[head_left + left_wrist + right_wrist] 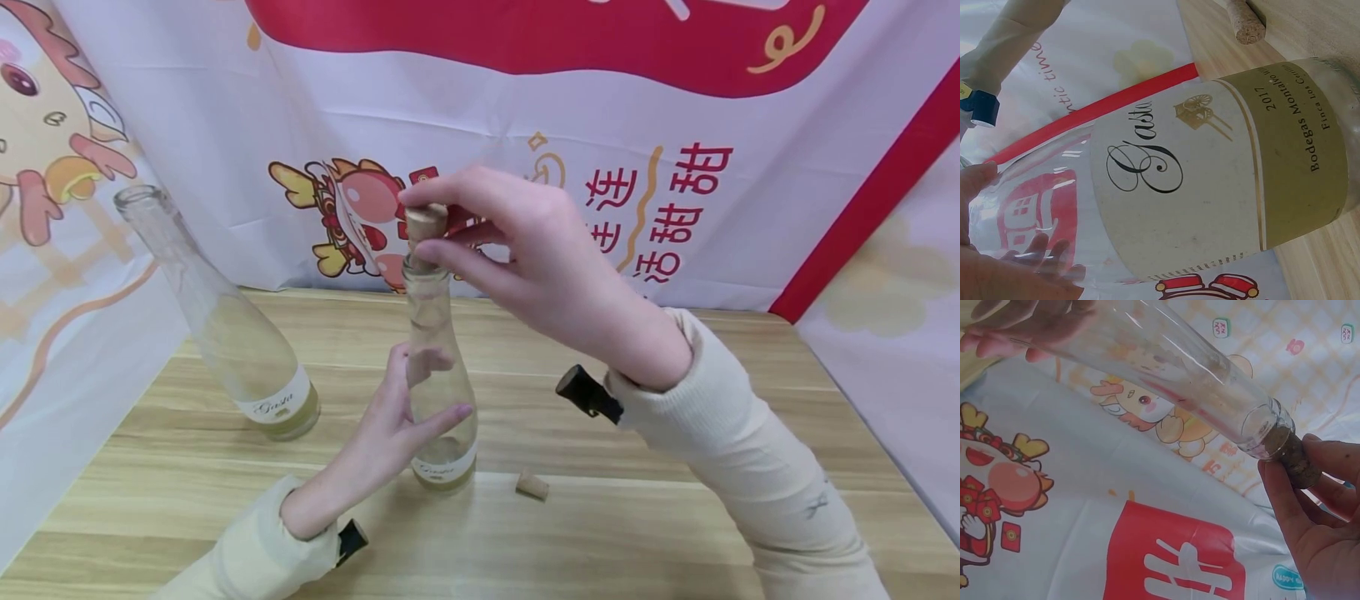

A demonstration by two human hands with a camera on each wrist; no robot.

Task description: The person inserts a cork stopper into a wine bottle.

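A clear glass wine bottle (453, 379) with a white and olive label (1179, 181) stands upright on the table. My left hand (393, 412) grips its body, thumb on the near side and fingers behind the glass. Over the bottle's mouth, my right hand (532, 242) pinches a cork (426, 223) between thumb and fingers. In the right wrist view the lower end of this cork (1300, 464) sits inside the neck while most of it sticks out. A second cork (532, 486) lies on its side to the right of the bottle.
Another clear bottle (247, 350), with no cork in its mouth, stands at the left on the wooden table (637, 517). A printed white and red cloth (480, 100) hangs behind. Each sleeve carries a small black wrist camera (585, 392).
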